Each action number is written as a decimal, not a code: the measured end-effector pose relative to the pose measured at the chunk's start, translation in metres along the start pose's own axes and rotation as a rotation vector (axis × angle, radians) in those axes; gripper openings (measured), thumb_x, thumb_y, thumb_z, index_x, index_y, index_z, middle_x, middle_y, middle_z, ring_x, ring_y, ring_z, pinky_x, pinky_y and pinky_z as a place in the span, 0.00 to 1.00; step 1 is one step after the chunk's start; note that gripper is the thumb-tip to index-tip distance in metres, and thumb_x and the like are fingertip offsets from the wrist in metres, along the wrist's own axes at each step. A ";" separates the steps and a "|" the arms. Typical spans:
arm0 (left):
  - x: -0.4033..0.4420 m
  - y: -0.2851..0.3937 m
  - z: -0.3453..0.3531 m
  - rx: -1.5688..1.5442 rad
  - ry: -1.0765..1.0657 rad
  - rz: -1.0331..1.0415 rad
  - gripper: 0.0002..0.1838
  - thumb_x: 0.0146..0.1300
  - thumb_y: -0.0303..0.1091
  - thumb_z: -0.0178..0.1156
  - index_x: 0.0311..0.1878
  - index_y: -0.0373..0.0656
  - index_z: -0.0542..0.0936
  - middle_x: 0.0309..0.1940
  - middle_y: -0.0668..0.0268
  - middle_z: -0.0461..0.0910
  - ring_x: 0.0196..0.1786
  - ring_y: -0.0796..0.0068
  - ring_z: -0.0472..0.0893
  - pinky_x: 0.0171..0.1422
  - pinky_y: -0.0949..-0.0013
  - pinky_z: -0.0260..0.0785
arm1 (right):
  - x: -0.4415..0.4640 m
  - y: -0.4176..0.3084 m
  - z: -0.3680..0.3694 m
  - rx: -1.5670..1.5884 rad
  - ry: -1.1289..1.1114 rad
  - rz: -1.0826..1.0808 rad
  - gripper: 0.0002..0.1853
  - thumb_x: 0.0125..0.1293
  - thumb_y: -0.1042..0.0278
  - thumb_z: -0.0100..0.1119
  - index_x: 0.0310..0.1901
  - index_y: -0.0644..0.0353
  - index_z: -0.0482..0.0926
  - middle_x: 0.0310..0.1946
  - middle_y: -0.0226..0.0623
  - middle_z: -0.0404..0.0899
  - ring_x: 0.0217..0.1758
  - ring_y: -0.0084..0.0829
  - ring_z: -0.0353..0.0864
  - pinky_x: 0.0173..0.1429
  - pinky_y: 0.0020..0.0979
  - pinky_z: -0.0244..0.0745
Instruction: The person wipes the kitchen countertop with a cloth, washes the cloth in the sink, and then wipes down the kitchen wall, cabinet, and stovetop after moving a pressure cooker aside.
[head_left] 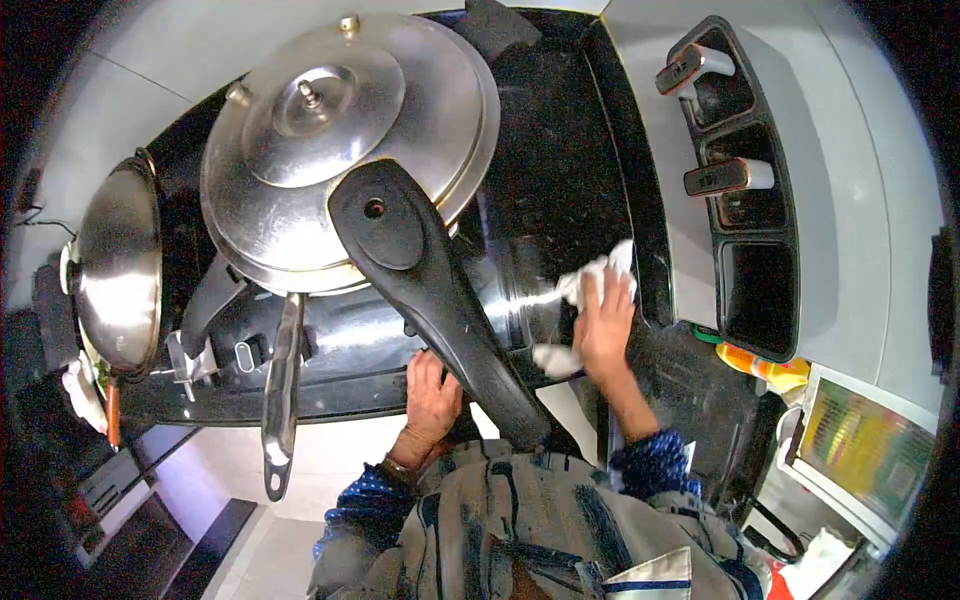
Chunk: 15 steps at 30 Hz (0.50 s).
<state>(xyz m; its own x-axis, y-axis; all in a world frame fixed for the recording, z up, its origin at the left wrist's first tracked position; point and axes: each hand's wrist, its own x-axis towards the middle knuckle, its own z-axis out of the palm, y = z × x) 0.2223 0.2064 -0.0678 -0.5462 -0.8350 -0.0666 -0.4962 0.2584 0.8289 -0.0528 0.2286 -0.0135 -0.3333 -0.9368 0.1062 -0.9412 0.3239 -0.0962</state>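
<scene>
My right hand [605,335] presses a crumpled white cloth [597,276] onto the glossy black counter surface [560,170], close to its right border. Part of the cloth sticks out past the fingertips and another bit shows left of the wrist. At the counter's front edge rests my left hand [433,395], holding nothing, its fingers laid over the edge beside a black handle [450,305]. That long handle belongs to a large steel pressure cooker [430,110], which stands left of the cloth with its lid on.
A steel utensil handle [283,400] juts past the front edge. Further left stands a domed steel lid [122,265]. On the right wall hangs a black holder [760,290] with two handles [728,178]. A yellow bottle [765,368] lies below it, near a framed panel [865,450].
</scene>
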 end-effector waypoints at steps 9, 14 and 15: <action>-0.006 -0.011 -0.004 0.185 -0.028 0.120 0.22 0.52 0.30 0.56 0.52 0.36 0.72 0.53 0.48 0.69 0.55 0.44 0.67 0.60 0.40 0.55 | 0.250 0.038 0.045 -0.086 0.257 -0.232 0.23 0.46 0.79 0.58 0.47 0.53 0.74 0.51 0.43 0.68 0.56 0.45 0.66 0.58 0.47 0.61; 0.006 0.019 -0.013 0.413 0.158 0.181 0.10 0.56 0.30 0.56 0.43 0.42 0.75 0.46 0.56 0.76 0.49 0.58 0.73 0.58 0.51 0.62 | 0.351 0.017 -0.010 -0.506 0.677 -0.145 0.24 0.50 0.70 0.58 0.52 0.65 0.71 0.55 0.49 0.68 0.61 0.49 0.62 0.63 0.54 0.54; 0.003 0.010 -0.009 0.508 0.145 0.193 0.10 0.55 0.28 0.57 0.41 0.43 0.75 0.46 0.57 0.76 0.48 0.58 0.74 0.57 0.50 0.62 | 0.365 0.036 0.012 -0.585 0.500 -0.112 0.27 0.49 0.67 0.60 0.54 0.65 0.69 0.57 0.48 0.66 0.63 0.50 0.58 0.65 0.55 0.49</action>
<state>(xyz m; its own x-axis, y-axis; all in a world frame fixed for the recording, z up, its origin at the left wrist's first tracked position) 0.2220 0.2023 -0.0543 -0.5786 -0.7985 0.1661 -0.6790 0.5844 0.4442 -0.2080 -0.1031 0.0104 -0.0888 -0.8421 0.5320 -0.8007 0.3781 0.4648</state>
